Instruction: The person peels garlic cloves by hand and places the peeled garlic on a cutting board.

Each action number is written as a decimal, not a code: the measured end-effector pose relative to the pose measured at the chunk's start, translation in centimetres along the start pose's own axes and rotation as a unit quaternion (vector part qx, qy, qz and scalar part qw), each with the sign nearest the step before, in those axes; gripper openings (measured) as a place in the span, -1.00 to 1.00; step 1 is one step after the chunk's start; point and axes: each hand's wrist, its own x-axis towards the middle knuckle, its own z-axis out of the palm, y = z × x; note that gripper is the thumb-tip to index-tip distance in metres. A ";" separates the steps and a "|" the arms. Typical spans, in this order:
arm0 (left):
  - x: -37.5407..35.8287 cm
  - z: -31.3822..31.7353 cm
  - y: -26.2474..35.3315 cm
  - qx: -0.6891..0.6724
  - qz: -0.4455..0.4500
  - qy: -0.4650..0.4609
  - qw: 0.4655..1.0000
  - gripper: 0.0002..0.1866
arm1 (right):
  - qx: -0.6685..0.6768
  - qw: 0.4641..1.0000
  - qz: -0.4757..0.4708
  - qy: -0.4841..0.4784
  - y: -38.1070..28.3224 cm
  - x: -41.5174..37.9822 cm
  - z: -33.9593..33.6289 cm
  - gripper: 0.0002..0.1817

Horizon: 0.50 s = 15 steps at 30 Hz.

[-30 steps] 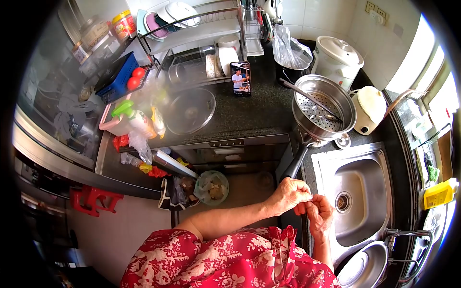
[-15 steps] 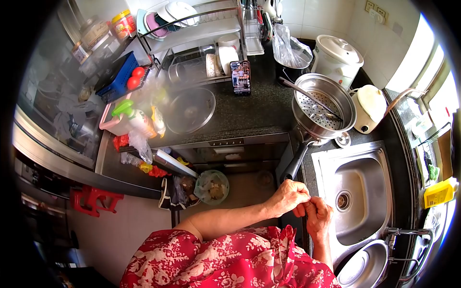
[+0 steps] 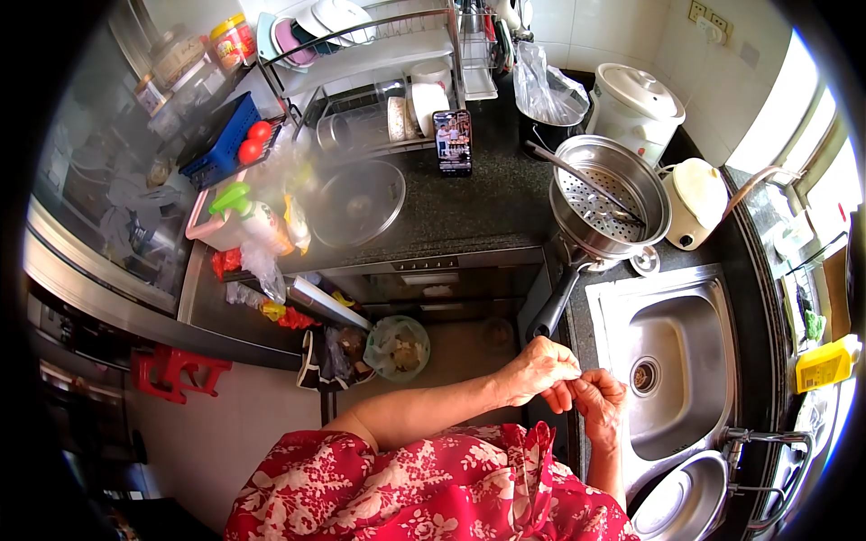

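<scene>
My left hand [image 3: 541,371] and my right hand [image 3: 600,401] meet in front of my body, beside the near left edge of the sink [image 3: 663,388]. Both have thumb and fingers pinched together, with the fingertips almost touching. Whatever lies between them is too small or too hidden to make out. Just above my left hand is the black handle [image 3: 555,307] of a pan, which it does not grip. A steel steamer [image 3: 613,194] with a long utensil [image 3: 586,185] laid across it stands further back.
A metal basin [image 3: 684,500] sits near the faucet [image 3: 767,437]. On the counter are a cream electric pot [image 3: 695,203], a round clear lid [image 3: 356,203] and a phone [image 3: 453,144] propped against the dish rack [image 3: 365,68]. A lined bin [image 3: 397,350] stands on the floor.
My fingertips shift slightly against each other, and the fingers of my left hand loosen a little. The surroundings stay the same.
</scene>
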 end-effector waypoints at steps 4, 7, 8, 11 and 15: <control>0.2 -0.1 0.2 -0.012 -0.009 0.010 1.000 -0.82 | -0.046 0.998 0.001 0.035 0.4 0.0 0.3 -0.89; 0.3 -0.2 0.3 0.035 -0.017 0.006 0.999 -0.83 | -0.123 0.991 -0.027 0.041 0.4 0.0 0.4 -0.88; 0.4 -0.3 0.3 0.040 -0.014 0.004 0.999 -0.83 | -0.125 0.991 -0.032 0.035 0.2 0.0 0.5 -0.87; 0.4 -0.2 0.3 0.033 -0.014 0.005 0.999 -0.84 | -0.105 0.994 -0.029 0.023 0.1 0.0 0.3 -0.86; 0.4 0.0 0.3 0.012 -0.017 0.008 1.000 -0.84 | 0.079 0.996 0.026 -0.017 0.5 0.0 0.0 -0.85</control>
